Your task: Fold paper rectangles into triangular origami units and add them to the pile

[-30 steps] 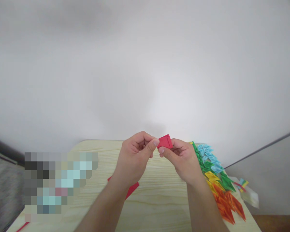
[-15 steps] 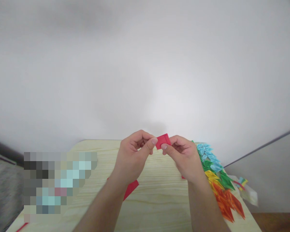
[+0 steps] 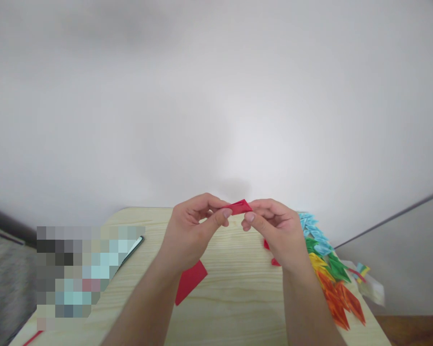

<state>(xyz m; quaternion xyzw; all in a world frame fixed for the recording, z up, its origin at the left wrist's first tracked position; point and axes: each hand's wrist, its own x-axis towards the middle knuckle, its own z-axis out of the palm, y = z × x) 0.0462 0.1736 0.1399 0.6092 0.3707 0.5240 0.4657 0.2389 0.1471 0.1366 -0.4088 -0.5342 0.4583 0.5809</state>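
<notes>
A small folded piece of red paper [image 3: 240,207] is held up above the far part of the table. My left hand [image 3: 198,228] pinches its left end between thumb and fingers. At the right end, my right hand [image 3: 270,223] grips it with thumb and fingertips. The paper is tilted, and a fold shows along its upper side. Below my left wrist lies a flat red sheet of paper [image 3: 191,282], partly hidden by the forearm. Beside my right wrist are small red folded pieces [image 3: 275,262], mostly covered by the hand.
Light blue [image 3: 313,233], green [image 3: 337,268], yellow [image 3: 320,266] and orange folded paper pieces [image 3: 341,302] line the right edge of the wooden table [image 3: 231,307]. A blurred-out device [image 3: 132,251] lies at left. A white wall [image 3: 216,105] rises behind the table.
The red paper has turned from showing its flat face to a narrower, edge-on view. My hands have moved slightly apart, uncovering more of the red sheet and the small red pieces.
</notes>
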